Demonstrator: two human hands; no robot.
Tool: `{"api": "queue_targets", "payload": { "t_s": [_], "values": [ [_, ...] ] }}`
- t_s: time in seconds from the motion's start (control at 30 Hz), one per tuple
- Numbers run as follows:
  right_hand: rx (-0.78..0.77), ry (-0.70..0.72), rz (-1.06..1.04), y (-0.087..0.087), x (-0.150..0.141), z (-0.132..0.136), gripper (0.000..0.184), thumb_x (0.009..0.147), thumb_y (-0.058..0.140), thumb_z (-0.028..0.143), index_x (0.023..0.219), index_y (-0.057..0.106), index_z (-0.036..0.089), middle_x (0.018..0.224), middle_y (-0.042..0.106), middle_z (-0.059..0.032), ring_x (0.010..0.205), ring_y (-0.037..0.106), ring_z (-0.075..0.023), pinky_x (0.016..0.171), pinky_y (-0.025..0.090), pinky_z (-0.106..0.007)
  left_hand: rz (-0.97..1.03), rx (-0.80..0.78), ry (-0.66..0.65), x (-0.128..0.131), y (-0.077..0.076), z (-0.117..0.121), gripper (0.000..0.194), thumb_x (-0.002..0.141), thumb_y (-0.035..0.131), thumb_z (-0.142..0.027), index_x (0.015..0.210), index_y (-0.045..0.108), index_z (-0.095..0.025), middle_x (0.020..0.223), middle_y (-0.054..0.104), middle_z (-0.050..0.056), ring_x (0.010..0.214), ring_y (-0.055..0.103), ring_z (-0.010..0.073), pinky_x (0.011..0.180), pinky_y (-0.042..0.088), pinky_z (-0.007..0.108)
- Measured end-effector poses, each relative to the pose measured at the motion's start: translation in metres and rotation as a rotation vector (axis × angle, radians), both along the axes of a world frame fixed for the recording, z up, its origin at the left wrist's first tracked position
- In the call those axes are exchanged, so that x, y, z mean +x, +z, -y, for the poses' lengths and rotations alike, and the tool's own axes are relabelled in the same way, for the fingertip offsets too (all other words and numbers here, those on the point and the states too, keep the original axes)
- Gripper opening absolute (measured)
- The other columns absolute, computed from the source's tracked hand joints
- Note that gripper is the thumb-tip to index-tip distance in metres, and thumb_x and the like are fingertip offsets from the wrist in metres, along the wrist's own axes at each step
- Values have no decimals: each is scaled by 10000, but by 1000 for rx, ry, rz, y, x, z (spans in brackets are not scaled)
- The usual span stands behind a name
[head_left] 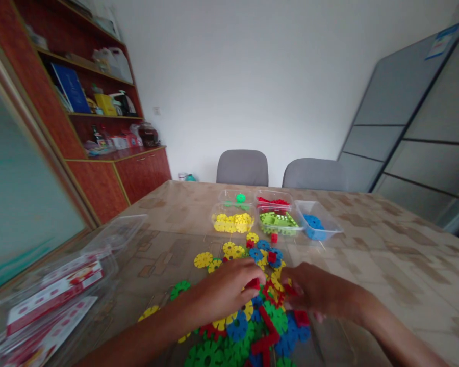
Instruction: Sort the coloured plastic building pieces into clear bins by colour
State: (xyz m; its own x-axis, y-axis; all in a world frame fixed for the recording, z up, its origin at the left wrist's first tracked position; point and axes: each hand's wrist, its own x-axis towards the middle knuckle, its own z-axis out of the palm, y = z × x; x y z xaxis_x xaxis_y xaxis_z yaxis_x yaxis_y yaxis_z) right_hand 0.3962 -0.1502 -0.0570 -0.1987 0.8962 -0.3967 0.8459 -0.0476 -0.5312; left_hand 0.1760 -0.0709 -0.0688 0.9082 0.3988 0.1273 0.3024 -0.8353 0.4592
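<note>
My left hand [235, 280] is closed in a pinch on a red block [254, 283] above the middle of a pile of plastic building pieces. To its right, my right hand [309, 291] curls its fingers down over the pile's right side. Red shows at those fingers, but what they grip is partly hidden. Between the hands lie yellow and red notched discs. Nearer me the pile has green discs [208, 354], a blue disc [237, 326] and long red angled pieces [265, 334]. A red block [301, 318] lies just below my right hand.
Behind the pile stand clear tubs: one with yellow discs [233, 223], one with light green pieces [279, 223], one with blue pieces [314, 224], others with red and green. Printed packaging [55, 295] and clear lids [118, 232] lie left. Two grey chairs [243, 167] stand beyond the table.
</note>
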Motion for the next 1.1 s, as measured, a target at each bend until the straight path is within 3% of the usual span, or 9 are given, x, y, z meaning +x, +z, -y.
{"api": "queue_targets", "payload": {
  "t_s": [0.1,0.17,0.27,0.43,0.6,0.8,1.0,1.1],
  "values": [
    [112,53,74,-6,-8,-1,249,647,675,130,885,622,178,737,667,-15,565,613,-127,451,346,-180,45,-11,-26,8,-13,5,137,860,590,-101,946,629,-201,972,627,25,922,600,173,798,429,230],
    [176,82,106,-10,-7,-3,255,620,650,64,851,641,172,778,687,-28,672,634,-146,497,343,-187,67,-7,-88,12,-22,7,203,890,540,-84,997,649,-218,1019,635,31,951,605,166,827,434,221],
    [171,86,99,-13,-1,-6,213,648,603,43,820,655,157,740,676,-24,647,602,-131,502,331,-196,69,10,-174,15,-32,5,275,914,498,-68,1047,666,-242,1072,643,25,991,606,159,863,431,213],
    [203,61,30,-11,9,-8,198,658,559,19,768,642,162,684,627,13,601,542,-102,494,333,-185,20,-8,-117,13,-36,3,154,862,622,-131,971,672,-226,1095,605,39,986,597,178,870,443,236],
    [281,27,-37,-1,14,-10,167,723,521,42,796,612,162,712,612,9,609,533,-105,505,369,-191,-11,-56,-64,13,-22,6,91,848,624,-113,855,629,-203,985,602,26,901,595,163,784,445,215],
    [384,-51,-251,7,32,-20,79,782,542,110,734,559,171,632,544,38,568,509,-102,507,388,-209,258,-155,59,13,-4,-3,66,878,557,-141,844,588,-189,887,616,4,851,573,152,762,418,230],
    [420,-278,-299,5,65,-71,99,886,540,199,812,578,146,655,605,19,545,584,-114,531,498,-243,321,-250,211,44,15,-55,80,860,562,-193,858,630,-151,802,633,-3,765,592,164,670,443,250],
    [498,-408,-277,18,76,-112,183,931,566,285,1027,605,135,913,652,-27,729,638,-144,651,548,-306,327,-251,271,80,33,-94,116,905,563,-211,917,629,-118,804,629,14,749,609,170,699,494,304]
  ]
}}
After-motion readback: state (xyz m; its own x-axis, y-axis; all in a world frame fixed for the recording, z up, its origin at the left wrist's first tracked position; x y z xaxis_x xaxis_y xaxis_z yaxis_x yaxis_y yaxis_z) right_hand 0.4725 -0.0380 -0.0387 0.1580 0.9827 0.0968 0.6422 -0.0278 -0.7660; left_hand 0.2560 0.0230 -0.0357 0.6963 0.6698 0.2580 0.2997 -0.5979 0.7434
